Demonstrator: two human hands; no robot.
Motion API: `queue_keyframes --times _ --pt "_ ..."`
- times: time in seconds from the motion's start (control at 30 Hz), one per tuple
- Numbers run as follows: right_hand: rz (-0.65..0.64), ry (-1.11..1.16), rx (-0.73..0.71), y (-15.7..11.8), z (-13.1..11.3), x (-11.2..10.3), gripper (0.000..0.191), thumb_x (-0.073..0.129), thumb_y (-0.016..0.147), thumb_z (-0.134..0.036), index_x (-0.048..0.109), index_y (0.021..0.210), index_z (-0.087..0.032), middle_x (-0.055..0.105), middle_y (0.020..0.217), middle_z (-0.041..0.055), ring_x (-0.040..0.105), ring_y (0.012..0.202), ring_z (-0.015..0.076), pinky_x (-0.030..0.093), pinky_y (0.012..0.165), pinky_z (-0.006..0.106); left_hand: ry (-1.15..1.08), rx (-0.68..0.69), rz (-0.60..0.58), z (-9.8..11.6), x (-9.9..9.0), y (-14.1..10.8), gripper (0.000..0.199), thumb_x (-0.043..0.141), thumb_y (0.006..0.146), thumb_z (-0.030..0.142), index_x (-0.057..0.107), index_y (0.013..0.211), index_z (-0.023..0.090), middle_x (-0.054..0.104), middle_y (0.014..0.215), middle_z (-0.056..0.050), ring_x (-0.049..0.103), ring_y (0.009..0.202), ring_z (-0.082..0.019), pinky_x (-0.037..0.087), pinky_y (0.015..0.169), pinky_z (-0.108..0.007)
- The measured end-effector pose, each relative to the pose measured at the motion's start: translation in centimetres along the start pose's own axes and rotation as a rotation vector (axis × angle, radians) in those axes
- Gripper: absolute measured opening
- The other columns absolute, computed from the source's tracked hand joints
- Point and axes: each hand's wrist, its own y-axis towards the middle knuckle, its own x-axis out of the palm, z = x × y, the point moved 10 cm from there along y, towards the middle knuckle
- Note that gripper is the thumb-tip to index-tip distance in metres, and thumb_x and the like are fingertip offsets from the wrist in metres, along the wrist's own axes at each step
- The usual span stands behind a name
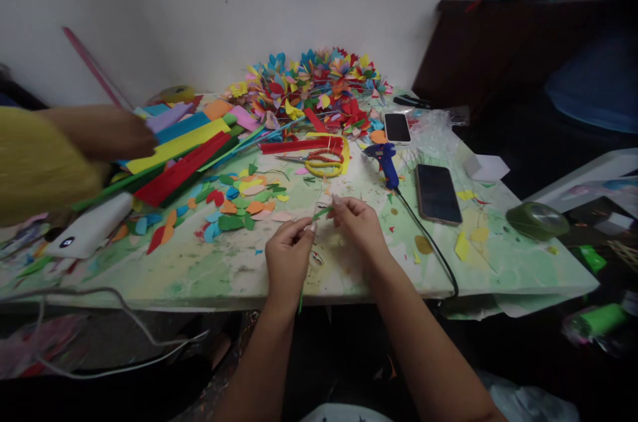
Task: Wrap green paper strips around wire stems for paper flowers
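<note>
Near the table's front edge, my left hand pinches a thin green strip, part of which hangs below the hand. The fingers of my right hand are closed on the strip's other end, just right of my left hand. Beyond both hands lie scissors with red and yellow handles. A blue glue gun rests to the right of them. Cut paper petals in many colours are scattered to the left of my hands.
Colourful paper flowers are heaped against the wall. Two phones lie at the right, near a green roll. Another person's yellow-sleeved arm reaches over paper strips at the left. A black cord crosses the right front edge.
</note>
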Motion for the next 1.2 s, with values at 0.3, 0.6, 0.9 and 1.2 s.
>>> queue_keyframes --times 0.3,0.6,0.9,1.2 --pt "-0.219 0.036 -0.003 -1.1 -0.7 2.6 0.034 0.067 0.067 -0.052 0.073 0.068 -0.018 0.068 0.067 0.0005 0.058 0.069 0.0142 0.043 0.072 0.027 -0.064 -0.012 0.006 0.3 0.0 -0.2 0.019 0.067 0.072 0.023 0.074 0.089 0.016 0.069 0.081 -0.002 0.059 0.073 -0.013 0.046 0.07 -0.024" --pt "-0.111 -0.024 0.065 -0.7 1.1 1.5 0.029 0.075 0.062 -0.043 0.074 0.066 -0.014 0.067 0.058 0.0016 0.055 0.058 0.0136 0.039 0.058 0.026 0.698 0.516 0.004 4.3 2.5 -2.3 0.022 0.05 0.084 0.015 0.072 0.085 0.013 0.056 0.063 -0.004 0.052 0.064 -0.017 0.04 0.063 -0.028" --pt "-0.144 0.117 0.04 -0.4 0.9 1.6 0.029 0.072 0.065 -0.043 0.076 0.077 -0.018 0.075 0.078 0.0065 0.066 0.08 0.0195 0.047 0.082 0.032 0.729 0.558 -0.009 4.3 2.9 -2.3 0.02 0.052 0.084 0.016 0.07 0.093 0.013 0.062 0.07 -0.005 0.056 0.068 -0.018 0.042 0.067 -0.029" --pt "-0.205 0.179 0.069 -0.6 0.4 2.1 0.031 0.076 0.06 -0.045 0.077 0.078 -0.019 0.075 0.079 0.0063 0.067 0.083 0.0207 0.046 0.085 0.035 0.118 -0.011 -0.143 -0.3 2.0 -0.1 0.025 0.063 0.072 0.026 0.073 0.092 0.013 0.049 0.058 0.003 0.046 0.052 -0.01 0.04 0.049 -0.021"
